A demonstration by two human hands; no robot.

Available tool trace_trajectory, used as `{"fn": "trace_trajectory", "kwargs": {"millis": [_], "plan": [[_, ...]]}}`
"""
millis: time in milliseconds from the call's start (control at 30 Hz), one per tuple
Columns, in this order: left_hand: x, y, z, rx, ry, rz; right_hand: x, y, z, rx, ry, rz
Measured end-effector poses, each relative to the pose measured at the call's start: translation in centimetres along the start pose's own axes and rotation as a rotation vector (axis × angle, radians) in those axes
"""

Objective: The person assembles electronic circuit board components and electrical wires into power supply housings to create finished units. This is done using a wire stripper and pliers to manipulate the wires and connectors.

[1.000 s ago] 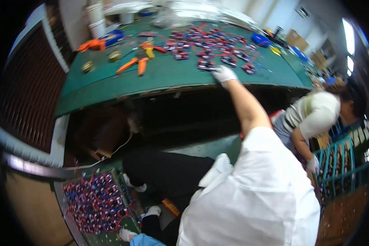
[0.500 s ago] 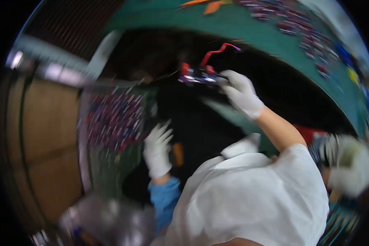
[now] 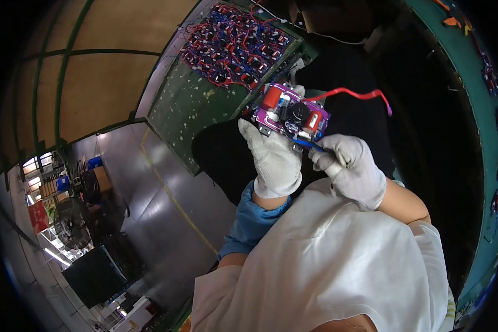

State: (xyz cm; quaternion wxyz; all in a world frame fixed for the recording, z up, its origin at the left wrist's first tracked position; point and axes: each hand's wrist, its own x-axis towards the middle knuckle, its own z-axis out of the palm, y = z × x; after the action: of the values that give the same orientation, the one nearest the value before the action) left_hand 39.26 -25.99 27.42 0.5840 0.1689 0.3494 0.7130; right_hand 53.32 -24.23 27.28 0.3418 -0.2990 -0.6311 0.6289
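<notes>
Apparently positioning a circuit board (image 3: 283,114) mid-frame, gripping it in left hand (image 3: 275,161), pinching blue-black lead (image 3: 311,145) in right hand (image 3: 357,170) (next calling for steady support).

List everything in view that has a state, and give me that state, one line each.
Circuit board: held up, component side showing.
Red wire: bent, far end loose.
Left hand: gloved, gripping the board.
Right hand: gloved, fingers curled at the board's edge; exact grip unclear.
Other boards: crowded together on the green surface.
Green surface: speckled, partly covered.
</notes>
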Motion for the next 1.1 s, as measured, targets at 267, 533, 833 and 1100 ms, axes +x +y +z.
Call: {"fn": "trace_trajectory", "kwargs": {"millis": [267, 533, 833, 1100], "plan": [[-0.3, -0.3, 0.5, -0.025, 0.087, -0.021, 1.4, -2.7, -2.3, 0.149, -0.012, 0.23], [-0.6, -0.4, 0.2, -0.095, 0.05, -0.006, 2.5, -3.3, -2.7, 0.179, -0.001, 0.424], [-0.8, -1.1, -3.2, -0.604, -0.293, 0.035, 2.9, -3.7, -2.2, 0.119, 0.003, 0.425], [-0.1, 0.8, -0.4, -0.362, 0.002, 0.125, 2.2, 0.3, -1.2, -0.458, -0.25, -0.4]]}}
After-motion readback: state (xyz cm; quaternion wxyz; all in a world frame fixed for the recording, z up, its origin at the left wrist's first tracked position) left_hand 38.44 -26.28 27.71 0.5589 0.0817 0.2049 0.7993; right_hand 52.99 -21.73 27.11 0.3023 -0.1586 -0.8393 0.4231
